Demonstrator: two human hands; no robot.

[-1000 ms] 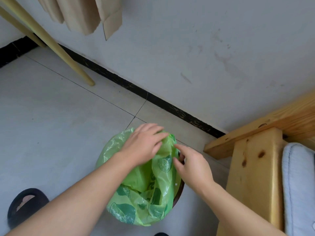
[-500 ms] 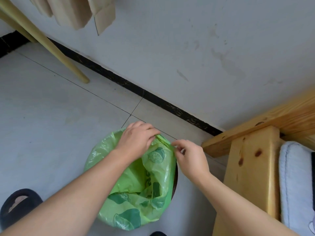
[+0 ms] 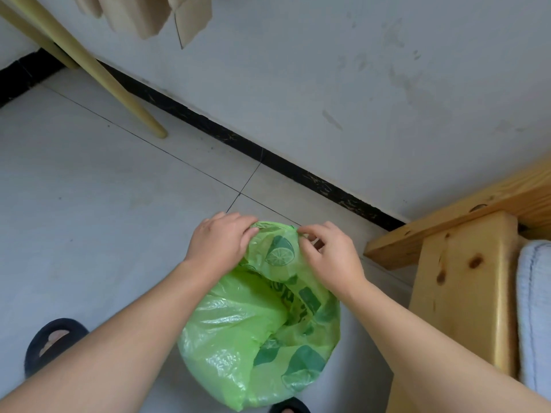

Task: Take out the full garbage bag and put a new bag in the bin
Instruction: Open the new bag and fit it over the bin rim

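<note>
A light green garbage bag [image 3: 238, 332] printed with lime slices and leaves lies spread over the round bin, which it hides completely. The bag's mouth gapes open toward me. My left hand [image 3: 219, 244] grips the far edge of the bag on the left side. My right hand [image 3: 328, 254] pinches the same far edge a little to the right, with a stretch of plastic pulled taut between the two hands.
A wooden bed frame post [image 3: 456, 290] with a pale blue mattress [image 3: 533, 308] stands close on the right. The wall with a black skirting strip [image 3: 268, 156] runs behind the bin. A yellow wooden leg [image 3: 98, 73] slants down at upper left. A foot in a black slipper [image 3: 50, 341] rests at lower left.
Both hands have moved to the far side of the bin, drawing the bag's edge out between them. The right hand now holds the edge further from the left one.
</note>
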